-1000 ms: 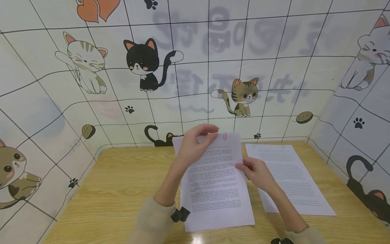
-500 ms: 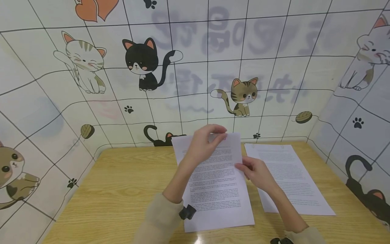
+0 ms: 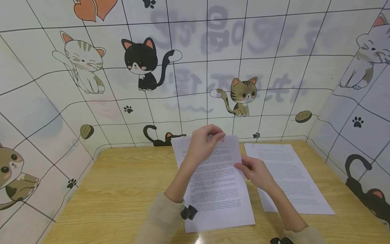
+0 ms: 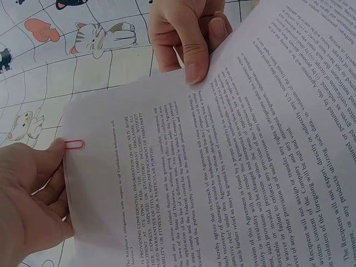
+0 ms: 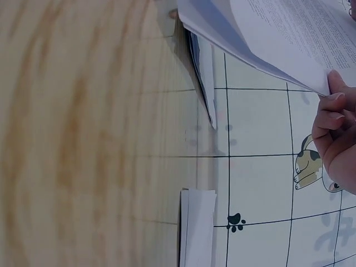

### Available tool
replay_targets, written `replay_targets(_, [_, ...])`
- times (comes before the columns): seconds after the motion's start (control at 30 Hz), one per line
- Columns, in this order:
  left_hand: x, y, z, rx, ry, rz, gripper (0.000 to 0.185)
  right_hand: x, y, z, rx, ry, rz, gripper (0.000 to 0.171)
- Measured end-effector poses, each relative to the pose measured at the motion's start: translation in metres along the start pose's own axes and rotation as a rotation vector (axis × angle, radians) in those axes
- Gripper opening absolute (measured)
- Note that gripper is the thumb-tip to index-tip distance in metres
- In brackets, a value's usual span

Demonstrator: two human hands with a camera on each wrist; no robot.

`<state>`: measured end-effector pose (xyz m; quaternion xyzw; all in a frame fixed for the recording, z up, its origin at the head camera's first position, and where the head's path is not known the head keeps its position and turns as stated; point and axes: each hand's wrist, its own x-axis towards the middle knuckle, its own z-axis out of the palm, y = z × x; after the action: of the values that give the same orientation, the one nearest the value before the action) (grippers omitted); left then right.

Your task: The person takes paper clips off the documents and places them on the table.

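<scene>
A sheaf of printed paper is held up over the wooden table. At its top edge sits a pink paper clip. My left hand is at that edge, pinching the clip's outer end between thumb and fingertips; part of the clip is covered. On the sheaf's right edge, my right hand grips the pages, thumb in front and fingers behind. From the right wrist view, the sheaf's sheets spread slightly apart near the lower end, away from the right hand.
Another printed stack lies on the table to the right, with two pale clips along its top. The wooden table meets a cat-patterned wall covering at the back. Behind the sheaf shows a dark-edged flat thing, its kind unclear.
My left hand has moved right along the top edge onto the pink paper clip. The sheaf's top right corner has dipped slightly and shifted left. The right hand stays in place.
</scene>
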<state>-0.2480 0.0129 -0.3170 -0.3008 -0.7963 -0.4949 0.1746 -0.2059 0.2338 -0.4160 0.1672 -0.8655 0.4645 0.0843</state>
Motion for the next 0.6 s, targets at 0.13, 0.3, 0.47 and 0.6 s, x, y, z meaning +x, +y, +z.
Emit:
replay_targets(0.13, [0.0003,-0.0003,0.0030,-0.016,0.031,0.000,0.005,-0.0003,0.0003,-0.0003,0.001,0.001,0.002,0.021])
replay_targets(0.3, [-0.0001,-0.0007,0.0045,-0.059,0.085,0.008,0.006,-0.0006,0.0005,-0.0002,-0.009,0.005,0.003,0.021])
replay_targets(0.47, [-0.0003,-0.0007,0.0026,-0.126,0.135,0.002,0.008,-0.0002,-0.0006,-0.0001,-0.013,0.001,0.008,0.020])
replay_targets(0.6, [-0.0020,-0.0023,0.0013,-0.142,0.194,0.006,0.009,-0.0004,-0.0013,-0.0003,-0.018,0.003,0.019,0.021])
